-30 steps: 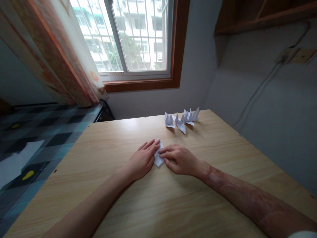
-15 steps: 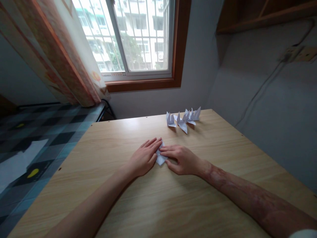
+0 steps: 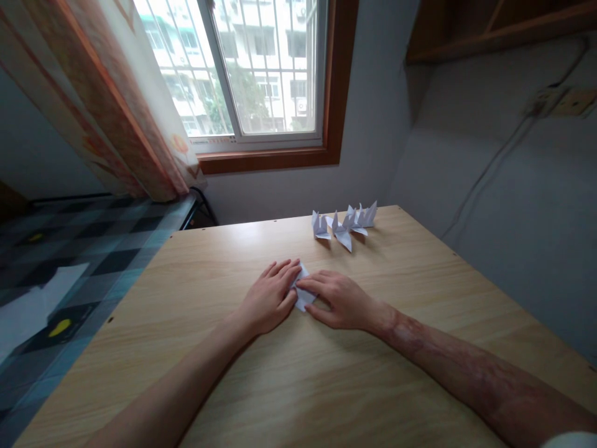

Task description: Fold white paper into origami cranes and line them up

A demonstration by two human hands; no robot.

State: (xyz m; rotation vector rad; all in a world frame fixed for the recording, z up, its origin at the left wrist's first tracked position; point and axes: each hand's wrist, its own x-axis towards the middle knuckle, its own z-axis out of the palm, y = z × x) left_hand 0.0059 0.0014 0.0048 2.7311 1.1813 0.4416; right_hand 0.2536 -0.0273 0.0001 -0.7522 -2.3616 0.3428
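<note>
A small folded white sheet of paper [image 3: 305, 300] lies on the wooden table [image 3: 261, 386] between my two hands. My left hand [image 3: 273, 295] rests flat over its left side, fingers stretched forward and the thumb along the paper. From the right, my right hand [image 3: 338, 298] reaches over the paper. Its fingers are extended onto the middle, with the thumb apart near the lower edge. Both hands are open, pressing on the paper rather than gripping it. My fingers hide parts of the paper's folds.
Several folded white paper figures [image 3: 342, 229] stand near the table's far right edge. On the left, a checked bed cover [image 3: 140, 224] carries loose white paper [image 3: 44, 298]. A window [image 3: 275, 74] and curtain [image 3: 121, 112] are beyond. A wooden shelf [image 3: 466, 53] hangs at upper right.
My right fingers and thumb have shifted slightly left over the paper. More of the paper's right side now shows below the right fingers. My left hand stays nearly in place.
</note>
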